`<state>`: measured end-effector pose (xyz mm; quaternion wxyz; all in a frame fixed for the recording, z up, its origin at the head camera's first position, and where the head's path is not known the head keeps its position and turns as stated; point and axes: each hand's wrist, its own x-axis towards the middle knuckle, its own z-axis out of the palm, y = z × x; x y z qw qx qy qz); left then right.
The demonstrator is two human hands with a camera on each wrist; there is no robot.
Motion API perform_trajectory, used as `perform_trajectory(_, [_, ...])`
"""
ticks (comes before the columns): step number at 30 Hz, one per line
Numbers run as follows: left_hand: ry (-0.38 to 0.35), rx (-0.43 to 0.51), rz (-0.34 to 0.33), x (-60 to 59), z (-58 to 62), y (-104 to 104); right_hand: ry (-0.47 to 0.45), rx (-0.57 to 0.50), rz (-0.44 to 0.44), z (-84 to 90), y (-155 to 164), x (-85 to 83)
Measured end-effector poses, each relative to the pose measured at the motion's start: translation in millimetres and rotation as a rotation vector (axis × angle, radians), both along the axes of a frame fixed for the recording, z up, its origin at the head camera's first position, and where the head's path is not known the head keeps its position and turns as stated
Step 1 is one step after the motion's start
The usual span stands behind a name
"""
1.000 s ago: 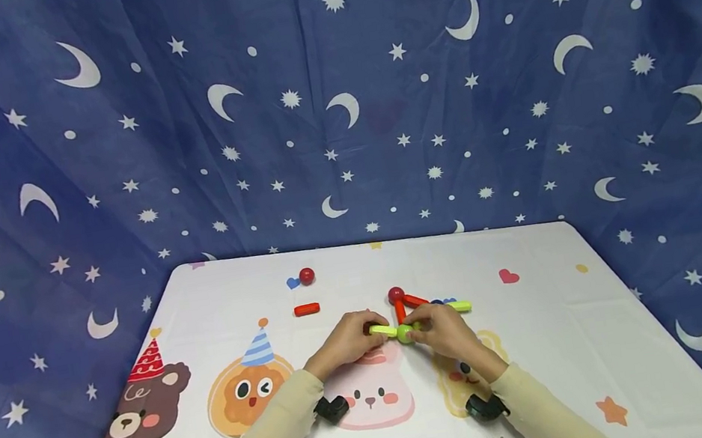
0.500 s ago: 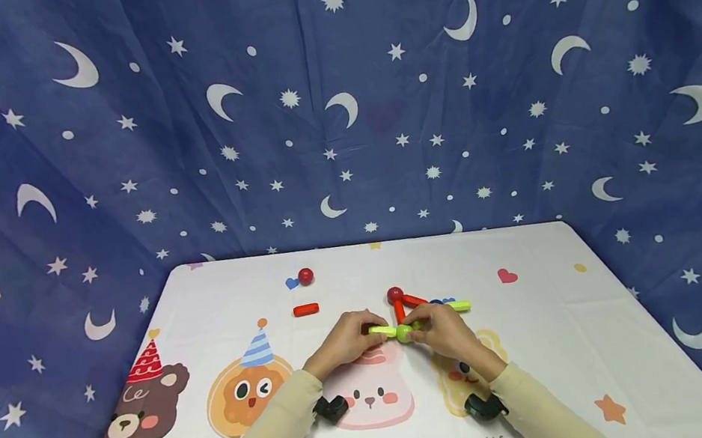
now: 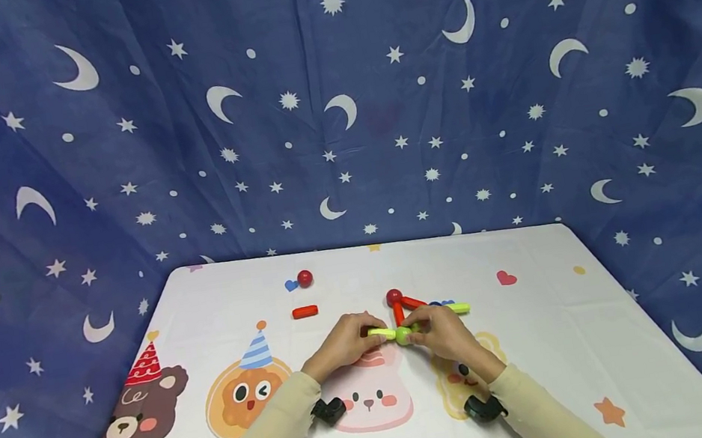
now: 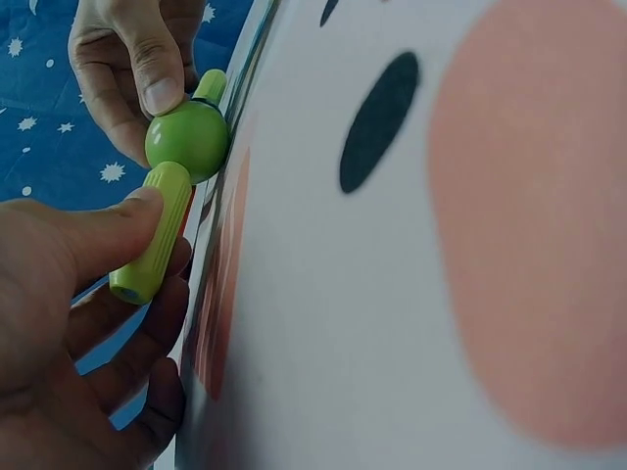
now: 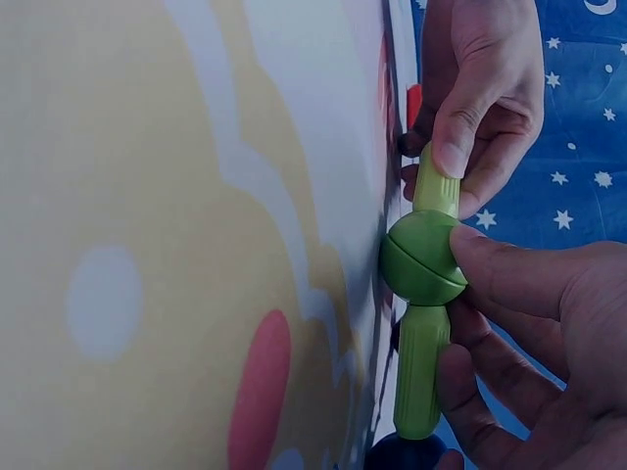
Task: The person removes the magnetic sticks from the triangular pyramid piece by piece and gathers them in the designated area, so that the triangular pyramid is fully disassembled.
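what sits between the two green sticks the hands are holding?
A green ball, touching the end of each green stick: left hand's, right hand's. Both wrist views show it; the head view shows it between the left hand and right hand.

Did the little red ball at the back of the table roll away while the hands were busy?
No. The red ball sits right beside the blue heart printed on the tablecloth, just as it did before.
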<state>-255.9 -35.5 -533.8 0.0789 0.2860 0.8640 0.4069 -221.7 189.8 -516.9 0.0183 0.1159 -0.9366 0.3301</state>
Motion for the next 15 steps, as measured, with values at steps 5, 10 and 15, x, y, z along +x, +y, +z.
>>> perform_trajectory(5, [-0.009,0.012,-0.004,2.4,0.1,-2.7,-0.001,-0.002,0.003,-0.2,-2.3,-0.7])
perform_trajectory(10, [-0.027,0.037,-0.011,4.7,2.1,-8.3,-0.022,-0.006,0.008,-0.3,-4.1,-1.6])
perform_trajectory(15, [-0.047,0.079,0.021,5.9,7.0,-15.9,-0.007,0.01,0.0,0.2,-3.4,-2.9])
